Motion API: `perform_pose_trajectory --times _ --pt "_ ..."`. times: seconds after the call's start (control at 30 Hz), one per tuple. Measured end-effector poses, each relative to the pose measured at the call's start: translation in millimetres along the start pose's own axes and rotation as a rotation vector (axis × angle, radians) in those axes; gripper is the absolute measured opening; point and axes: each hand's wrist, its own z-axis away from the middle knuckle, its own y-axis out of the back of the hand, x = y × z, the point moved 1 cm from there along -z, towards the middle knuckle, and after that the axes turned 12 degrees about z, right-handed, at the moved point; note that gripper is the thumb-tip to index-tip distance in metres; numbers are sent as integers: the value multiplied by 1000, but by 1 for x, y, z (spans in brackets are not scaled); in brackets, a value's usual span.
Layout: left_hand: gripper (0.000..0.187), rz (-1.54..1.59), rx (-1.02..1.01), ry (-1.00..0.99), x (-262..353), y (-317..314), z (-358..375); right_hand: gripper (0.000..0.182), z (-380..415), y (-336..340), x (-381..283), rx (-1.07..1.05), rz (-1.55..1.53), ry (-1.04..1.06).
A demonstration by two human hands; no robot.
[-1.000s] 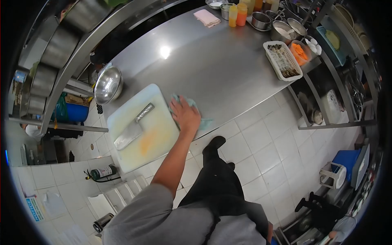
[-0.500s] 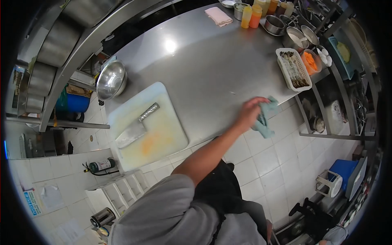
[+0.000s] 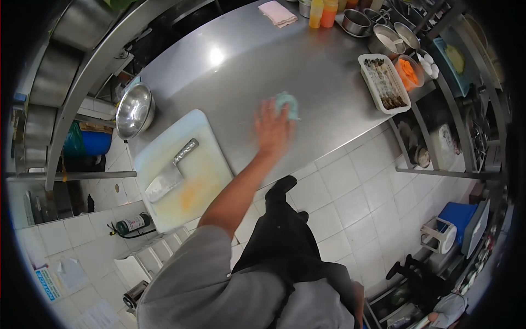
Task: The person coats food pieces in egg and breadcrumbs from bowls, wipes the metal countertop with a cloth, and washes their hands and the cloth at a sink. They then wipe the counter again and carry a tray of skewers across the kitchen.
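My left hand [image 3: 274, 127] is over the steel table [image 3: 235, 82], palm down and blurred, with its fingers somewhat spread. It holds a pale green cloth [image 3: 287, 106] against the tabletop at its thumb side. Left of my arm lies a white cutting board [image 3: 211, 159] with orange stains. A knife [image 3: 165, 183] rests on the board, its handle pointing up and right. My right hand is out of sight; only a bit of that arm shows beside my body.
A steel bowl [image 3: 135, 111] stands at the table's left. At the right are a white basket of shrimp [image 3: 383, 82], a tub of orange pieces [image 3: 408, 72], pots and sauce bottles [image 3: 329, 13]. A pink cloth [image 3: 278, 13] lies at the back. Another person [image 3: 449, 310] is at lower right.
My left hand has moved left and inward from the table's front right edge, bringing the green cloth onto the tabletop. The view has shifted slightly.
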Motion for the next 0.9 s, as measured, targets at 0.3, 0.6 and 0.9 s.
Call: perform_pose_trajectory --times 0.3,0.6,0.9 --pt "41 348 -225 -316 100 -30 38 18 -17 27 -24 45 -195 -294" --pt "50 -166 89 192 -49 59 61 19 12 -9 -3 41 65 85" --pt "58 -110 227 229 -20 -55 -47 14 37 -46 130 124 785 88"
